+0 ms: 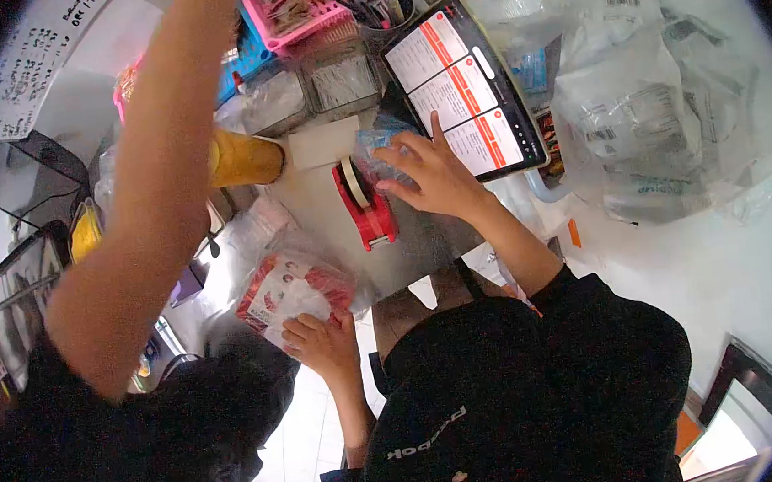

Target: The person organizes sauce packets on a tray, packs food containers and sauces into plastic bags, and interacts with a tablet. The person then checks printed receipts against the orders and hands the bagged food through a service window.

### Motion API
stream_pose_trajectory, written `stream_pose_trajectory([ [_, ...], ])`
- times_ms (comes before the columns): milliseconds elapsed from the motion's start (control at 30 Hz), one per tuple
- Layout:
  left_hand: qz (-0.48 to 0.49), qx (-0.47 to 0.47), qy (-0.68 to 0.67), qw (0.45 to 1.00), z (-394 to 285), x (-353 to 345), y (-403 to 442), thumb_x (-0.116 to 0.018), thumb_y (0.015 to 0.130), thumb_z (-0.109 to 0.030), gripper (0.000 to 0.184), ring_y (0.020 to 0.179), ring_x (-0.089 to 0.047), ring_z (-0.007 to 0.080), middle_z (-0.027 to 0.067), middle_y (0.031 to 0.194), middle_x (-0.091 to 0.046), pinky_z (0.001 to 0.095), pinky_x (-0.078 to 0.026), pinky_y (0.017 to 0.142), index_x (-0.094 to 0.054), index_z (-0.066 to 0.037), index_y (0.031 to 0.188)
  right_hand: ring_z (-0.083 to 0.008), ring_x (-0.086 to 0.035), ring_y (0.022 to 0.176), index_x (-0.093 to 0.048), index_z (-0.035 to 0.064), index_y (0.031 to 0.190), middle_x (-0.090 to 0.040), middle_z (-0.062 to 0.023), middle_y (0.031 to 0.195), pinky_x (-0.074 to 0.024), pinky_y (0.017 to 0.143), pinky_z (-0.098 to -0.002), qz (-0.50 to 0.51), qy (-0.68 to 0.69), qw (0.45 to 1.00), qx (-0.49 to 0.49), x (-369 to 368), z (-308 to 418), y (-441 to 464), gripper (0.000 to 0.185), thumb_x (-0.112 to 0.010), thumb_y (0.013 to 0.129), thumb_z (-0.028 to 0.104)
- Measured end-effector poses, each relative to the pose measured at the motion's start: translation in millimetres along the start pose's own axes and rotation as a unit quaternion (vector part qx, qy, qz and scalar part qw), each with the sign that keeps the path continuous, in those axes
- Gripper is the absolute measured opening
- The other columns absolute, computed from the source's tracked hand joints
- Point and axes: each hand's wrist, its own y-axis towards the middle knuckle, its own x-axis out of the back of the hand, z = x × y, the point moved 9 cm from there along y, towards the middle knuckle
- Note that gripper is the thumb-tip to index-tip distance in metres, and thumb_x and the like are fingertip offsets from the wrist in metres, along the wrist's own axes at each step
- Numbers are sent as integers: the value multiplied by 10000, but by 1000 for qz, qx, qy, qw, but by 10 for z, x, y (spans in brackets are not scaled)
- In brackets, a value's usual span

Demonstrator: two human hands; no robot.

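Observation:
My left hand (323,343) holds the near edge of a red and white package (294,290) in clear plastic, its fingers bent over the edge. Beside the lower left edge of the tablet (460,88) is my right hand (431,175), its fingers apart and the index finger reaching over the screen. Crumpled clear plastic with blue marks (377,141) lies by its fingertips; no grip on it shows. Between my hands stands a red tape dispenser (367,210) with a roll of tape.
A co-worker's bare arm (156,178) crosses the left side. Behind are a yellow cylinder (245,157), clear trays (344,79), a pink basket (293,20) and a pen holder (384,12). Large plastic bags (641,108) fill the right. A paper (322,143) lies near the trays.

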Motion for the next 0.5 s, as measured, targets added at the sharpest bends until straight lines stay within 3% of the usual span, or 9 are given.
stream_pose_trajectory([
  [33,36,13,-6,999,13,-27,19,-514,794,-455,561,1039,-503,394,274,1100,-528,508,-419,882,-525,74,980,-264,-608,871,-559,172,1160,-521,-96,1056,-172,1026,-676,-3,-4,1000,3,4,-1,7,430,-676,789,355],
  [133,-18,-2,16,1000,-16,28,20,-506,795,-442,547,1034,-499,395,285,1113,-517,508,-414,879,-515,79,960,-286,-563,972,-527,197,1207,-520,-118,1047,-186,969,-732,26,-1,1000,-4,-50,-53,13,461,-624,814,417],
  [233,37,23,-37,998,12,-45,11,-517,783,-432,556,1022,-481,392,281,1102,-500,507,-405,850,-505,92,970,-286,-563,980,-523,195,1214,-513,-120,1057,-191,966,-733,28,4,1000,-4,-87,-86,6,471,-624,813,422],
  [267,-2,7,-28,1000,0,-16,5,-533,771,-429,567,987,-478,390,280,1092,-496,498,-411,812,-497,97,978,-268,-579,943,-536,186,1200,-514,-110,1056,-169,993,-710,25,11,1000,-13,-65,-96,8,466,-650,799,395],
  [333,19,16,-44,999,13,-32,17,-546,761,-426,565,968,-477,386,276,1086,-495,493,-411,802,-494,94,975,-232,-611,868,-562,170,1173,-516,-91,1053,-125,1048,-662,20,26,999,-30,24,-86,21,458,-701,771,340],
  [500,-11,19,-44,999,16,-28,8,-566,744,-414,546,944,-476,373,269,1070,-489,481,-411,796,-495,86,951,-221,-591,863,-550,157,1184,-508,-70,1028,-104,1065,-637,-23,-23,998,-51,398,-80,-16,488,-723,754,311],
])
